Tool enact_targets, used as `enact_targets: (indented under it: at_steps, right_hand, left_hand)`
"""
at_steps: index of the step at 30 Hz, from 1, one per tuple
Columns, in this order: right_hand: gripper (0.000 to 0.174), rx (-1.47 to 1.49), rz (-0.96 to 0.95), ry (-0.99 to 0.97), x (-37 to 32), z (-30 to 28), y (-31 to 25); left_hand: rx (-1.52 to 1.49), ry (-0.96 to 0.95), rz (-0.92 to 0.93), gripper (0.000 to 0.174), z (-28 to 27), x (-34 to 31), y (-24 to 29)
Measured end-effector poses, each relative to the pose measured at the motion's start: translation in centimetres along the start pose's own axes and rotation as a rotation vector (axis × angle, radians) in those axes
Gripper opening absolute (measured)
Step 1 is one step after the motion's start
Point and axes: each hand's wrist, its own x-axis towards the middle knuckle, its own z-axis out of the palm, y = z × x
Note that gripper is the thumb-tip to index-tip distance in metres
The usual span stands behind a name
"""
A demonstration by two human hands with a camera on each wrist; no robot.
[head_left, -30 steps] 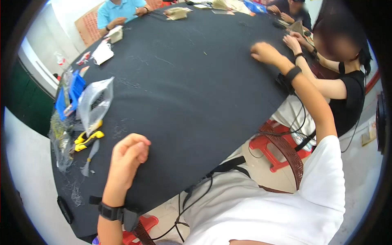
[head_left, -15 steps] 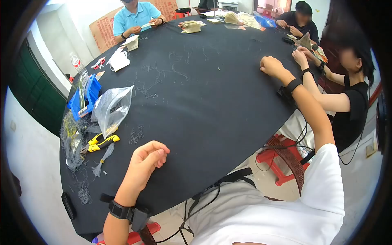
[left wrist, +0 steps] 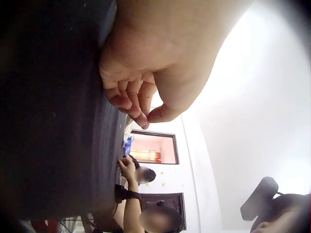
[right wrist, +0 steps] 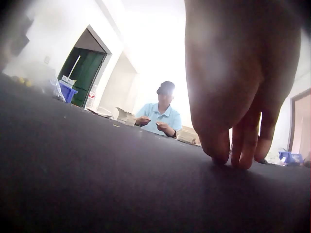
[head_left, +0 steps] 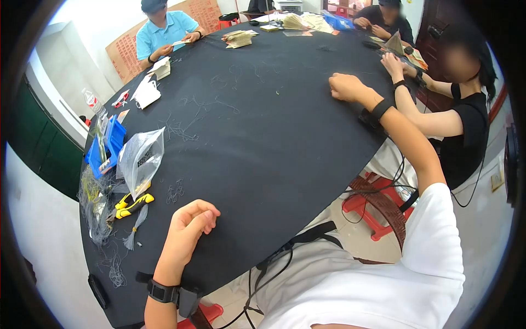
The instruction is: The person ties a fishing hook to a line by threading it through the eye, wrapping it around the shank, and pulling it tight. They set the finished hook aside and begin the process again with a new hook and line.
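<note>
My left hand [head_left: 189, 230] rests on its side on the black-covered table [head_left: 274, 148], fingers loosely curled and holding nothing. In the left wrist view, the thumb lies close to the bent fingertips [left wrist: 141, 119]. Farther off on the right, my right hand [head_left: 348, 88] rests on the cloth, palm down with relaxed, bent fingers. Its fingertips [right wrist: 243, 162] touch the cloth in the right wrist view, and nothing shows in its grasp. Nearest to the left hand are yellow-and-black pliers [head_left: 131, 205], a tied bundle of grey strands [head_left: 139, 225] and loose thin thread [head_left: 175, 192].
Left of the hands lie a clear plastic bag [head_left: 142, 162], a blue bin [head_left: 109, 145] and a tangle of strands [head_left: 93, 203]. A bottle [head_left: 93, 101] stands behind. Paper stacks [head_left: 239, 38] lie at the far side. Several people sit around, one [head_left: 460, 120] close by my right arm.
The head view has shifted and tilted, so the whole scene moves in the picture. Both hands keep much the same pose and place on the table.
</note>
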Motion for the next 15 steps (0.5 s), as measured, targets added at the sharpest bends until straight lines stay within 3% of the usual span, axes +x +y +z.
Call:
enact_targets:
  at_steps: [3,6,7,10,12,14,15]
  right_hand:
    - [0.013,0.059,-0.088,0.097,-0.9,-2.2,-4.1]
    - [0.014,0.184,-0.300,0.186,-2.5,-7.4,-13.2]
    - [0.014,0.246,-0.421,0.222,-3.2,-8.3,-16.1]
    - [0.012,0.455,-0.809,0.268,-5.7,-11.4,-23.9]
    - [0.014,0.607,-1.037,0.510,-6.7,-12.0,-28.5]
    - [0.011,1.040,-1.039,0.731,-6.7,-14.2,-32.6]
    - [0.009,1.359,-1.015,0.577,-6.4,-15.6,-33.2]
  left_hand:
    - [-0.043,0.014,-0.006,0.011,0.1,0.0,0.1]
    - [-0.067,0.050,0.009,0.010,0.3,0.1,0.0]
    - [-0.064,0.007,0.014,0.015,-0.4,0.2,-0.5]
    - [0.043,0.113,0.183,0.026,1.1,0.0,0.4]
    - [-0.093,0.117,0.227,0.038,2.0,-0.4,1.2]
    - [-0.153,0.119,0.213,0.041,1.7,-1.1,1.5]
    - [-0.073,0.137,0.247,0.042,1.5,-1.4,1.6]
